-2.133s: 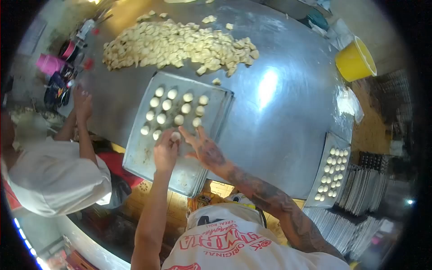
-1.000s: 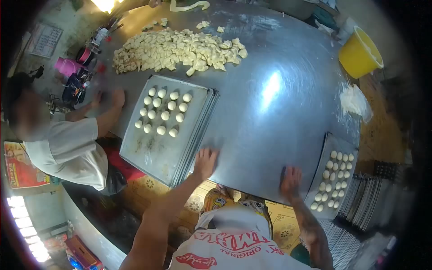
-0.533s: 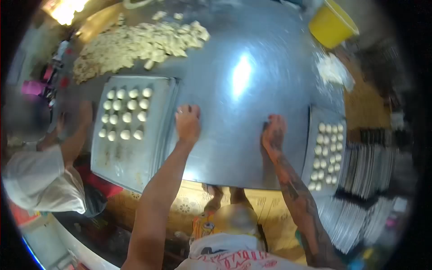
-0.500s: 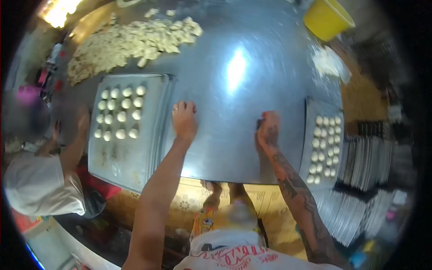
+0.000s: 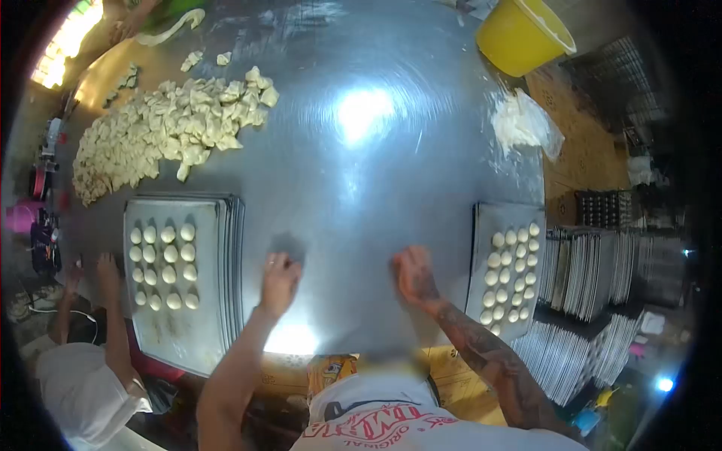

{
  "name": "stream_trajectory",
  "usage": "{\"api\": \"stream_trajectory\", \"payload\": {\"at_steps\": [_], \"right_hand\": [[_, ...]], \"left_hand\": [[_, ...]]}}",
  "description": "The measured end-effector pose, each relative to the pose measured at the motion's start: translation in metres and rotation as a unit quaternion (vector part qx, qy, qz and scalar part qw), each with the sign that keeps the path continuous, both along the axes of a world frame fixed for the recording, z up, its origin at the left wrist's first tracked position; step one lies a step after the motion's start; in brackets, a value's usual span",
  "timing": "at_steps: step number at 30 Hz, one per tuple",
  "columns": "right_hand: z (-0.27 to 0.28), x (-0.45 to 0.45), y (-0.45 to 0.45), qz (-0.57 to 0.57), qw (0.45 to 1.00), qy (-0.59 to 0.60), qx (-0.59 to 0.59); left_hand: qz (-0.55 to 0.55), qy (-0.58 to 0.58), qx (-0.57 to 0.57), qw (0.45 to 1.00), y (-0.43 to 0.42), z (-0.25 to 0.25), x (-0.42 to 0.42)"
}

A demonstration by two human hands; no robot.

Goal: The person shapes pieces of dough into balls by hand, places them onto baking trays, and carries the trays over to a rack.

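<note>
My left hand (image 5: 280,283) is on the steel worktop (image 5: 338,225), just right of the left stack of trays (image 5: 169,338). Its fingers are curled down, and a ring shows on one of them. My right hand (image 5: 416,275), at the end of a tattooed forearm, is curled against the worktop short of the right tray (image 5: 481,248). Whatever lies under either palm is hidden. Rows of pale dough balls (image 5: 169,253) sit on the top left tray, and more dough balls (image 5: 505,276) fill the right one.
A heap of cut dough pieces (image 5: 173,124) lies at the far left. A yellow bucket (image 5: 523,37) and a white powdery plastic bag (image 5: 523,124) are at the far right. Stacked trays (image 5: 579,274) stand right of the worktop. A co-worker in a white shirt (image 5: 83,387) is at left.
The view has shifted, so the worktop and trays appear lower and further left. Both hands stay curled on the worktop between the trays. The co-worker's hands show more clearly.
</note>
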State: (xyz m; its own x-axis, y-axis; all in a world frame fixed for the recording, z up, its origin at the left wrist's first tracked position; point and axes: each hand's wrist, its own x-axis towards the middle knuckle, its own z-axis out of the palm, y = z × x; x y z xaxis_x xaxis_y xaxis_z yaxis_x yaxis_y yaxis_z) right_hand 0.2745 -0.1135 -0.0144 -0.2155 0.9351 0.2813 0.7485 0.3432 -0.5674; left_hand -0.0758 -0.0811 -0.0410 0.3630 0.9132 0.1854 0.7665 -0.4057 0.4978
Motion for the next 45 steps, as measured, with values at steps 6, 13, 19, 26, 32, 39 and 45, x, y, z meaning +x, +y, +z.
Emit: {"api": "stream_trajectory", "payload": {"at_steps": [6,13,19,26,32,39,45], "right_hand": [[-0.012,-0.023,0.128,-0.056,0.998,-0.014,-0.008],[-0.003,0.007,0.124,0.047,0.993,-0.104,-0.007],[-0.021,-0.024,0.129,0.132,0.991,-0.033,0.009],[-0.001,-0.035,0.213,0.075,0.996,-0.048,0.025],[-0.009,-0.012,0.159,0.194,0.980,0.023,-0.033],[-0.011,-0.090,0.241,0.153,0.987,0.002,0.048],[0.017,-0.050,0.207,-0.054,0.986,0.160,0.001]], "left_hand": [[0.187,0.007,0.037,0.982,0.107,0.011,0.056],[0.170,-0.120,-0.078,0.975,0.090,-0.014,0.037],[0.052,-0.040,0.003,0.998,0.105,0.011,0.068],[0.132,0.034,0.019,0.991,0.158,0.018,0.067],[0.068,-0.119,-0.025,0.990,0.117,0.005,0.055],[0.130,-0.009,0.025,0.991,0.173,0.011,0.093],[0.227,-0.094,0.055,0.968,0.139,0.055,0.062]]}}
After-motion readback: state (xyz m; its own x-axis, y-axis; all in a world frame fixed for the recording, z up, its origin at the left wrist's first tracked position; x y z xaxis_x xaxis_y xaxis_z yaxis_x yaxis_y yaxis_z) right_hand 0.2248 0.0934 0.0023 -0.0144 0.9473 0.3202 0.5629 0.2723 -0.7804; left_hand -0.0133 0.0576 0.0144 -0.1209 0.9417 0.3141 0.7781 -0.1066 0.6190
